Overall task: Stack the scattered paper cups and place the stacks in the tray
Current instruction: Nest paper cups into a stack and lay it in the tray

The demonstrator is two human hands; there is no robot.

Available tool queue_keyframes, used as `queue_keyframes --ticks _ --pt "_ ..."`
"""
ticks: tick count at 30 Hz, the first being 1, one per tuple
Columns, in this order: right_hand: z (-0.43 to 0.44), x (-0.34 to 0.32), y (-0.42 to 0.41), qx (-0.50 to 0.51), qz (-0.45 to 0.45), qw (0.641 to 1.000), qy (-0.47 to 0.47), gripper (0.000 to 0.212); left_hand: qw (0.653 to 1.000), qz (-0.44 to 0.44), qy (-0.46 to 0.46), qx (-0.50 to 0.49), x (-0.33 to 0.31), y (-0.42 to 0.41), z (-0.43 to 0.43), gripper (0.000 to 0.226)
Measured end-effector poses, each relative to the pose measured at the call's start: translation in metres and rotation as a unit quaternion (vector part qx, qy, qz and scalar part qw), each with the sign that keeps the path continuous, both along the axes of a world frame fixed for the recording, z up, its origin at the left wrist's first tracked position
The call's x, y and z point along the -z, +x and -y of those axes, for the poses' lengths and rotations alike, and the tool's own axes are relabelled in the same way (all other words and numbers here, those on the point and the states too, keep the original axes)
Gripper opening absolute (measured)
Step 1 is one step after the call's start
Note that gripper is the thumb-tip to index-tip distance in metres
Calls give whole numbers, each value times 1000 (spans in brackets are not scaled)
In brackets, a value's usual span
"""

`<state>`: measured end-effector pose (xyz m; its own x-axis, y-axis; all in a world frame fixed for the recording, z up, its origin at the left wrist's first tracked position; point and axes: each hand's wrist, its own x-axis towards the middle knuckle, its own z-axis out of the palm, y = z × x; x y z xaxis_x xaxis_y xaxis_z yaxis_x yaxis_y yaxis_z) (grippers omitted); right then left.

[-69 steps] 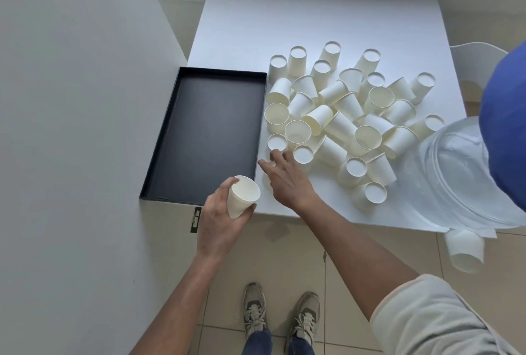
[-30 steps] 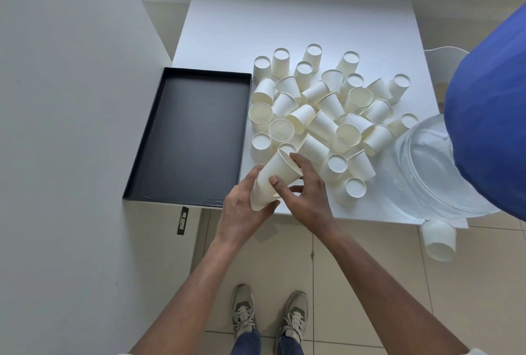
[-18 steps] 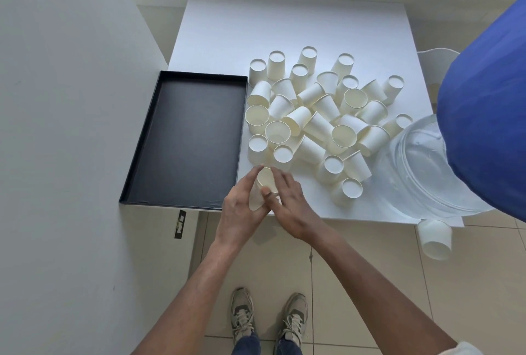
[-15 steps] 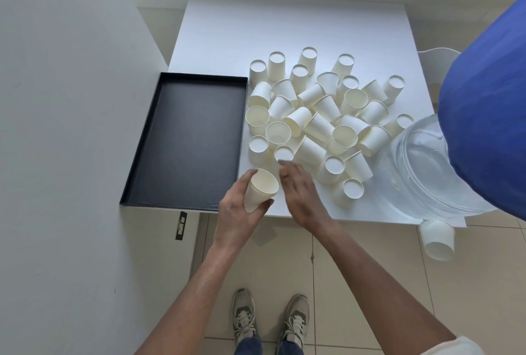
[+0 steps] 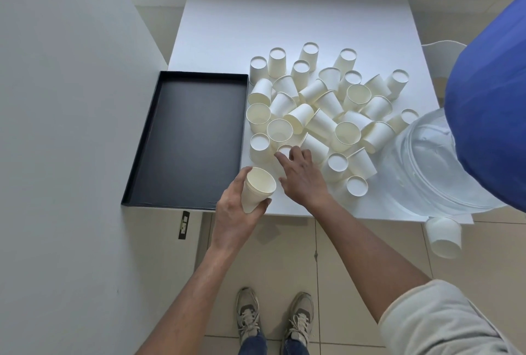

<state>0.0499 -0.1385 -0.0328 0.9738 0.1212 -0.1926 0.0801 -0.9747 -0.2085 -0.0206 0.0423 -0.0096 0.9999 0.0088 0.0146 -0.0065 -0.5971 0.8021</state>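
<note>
Several white paper cups [image 5: 321, 107] lie scattered on the white table [image 5: 284, 27], some upright, some upside down, some on their sides. My left hand [image 5: 236, 212] grips a short stack of nested cups [image 5: 257, 188], mouth up, above the table's near edge. My right hand [image 5: 301, 175] reaches over the near cups, its fingertips at an upside-down cup [image 5: 284, 151]; whether they close on it I cannot tell. The black tray [image 5: 148, 138] lies to the left of the pile with nothing in it.
A grey wall [image 5: 57, 126] stands close on the left of the tray. A large clear water bottle [image 5: 432, 166] with a blue part [image 5: 489, 115] lies at the table's right edge. One cup [image 5: 444, 236] hangs below it by the table's corner.
My right hand pushed a cup into the one in my left hand, let go, and has reached forward to the near cups. My left hand still holds the stack.
</note>
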Motion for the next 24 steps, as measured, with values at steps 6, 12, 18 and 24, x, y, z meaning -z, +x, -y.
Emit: queue_keyframes --ticks 6,12,18,24 --pt "4 0 -3 19 15 999 23 50 1000 4 7 7 2 -1 4 80" --pt "7 -3 2 11 -13 1000 22 40 1000 -7 7 15 2 -1 9 80" --pt "22 -9 -9 58 30 985 157 62 1000 -5 8 17 -1 3 10 78" --pt "16 -54 -32 309 100 802 502 50 999 -13 7 46 -2 7 14 79"
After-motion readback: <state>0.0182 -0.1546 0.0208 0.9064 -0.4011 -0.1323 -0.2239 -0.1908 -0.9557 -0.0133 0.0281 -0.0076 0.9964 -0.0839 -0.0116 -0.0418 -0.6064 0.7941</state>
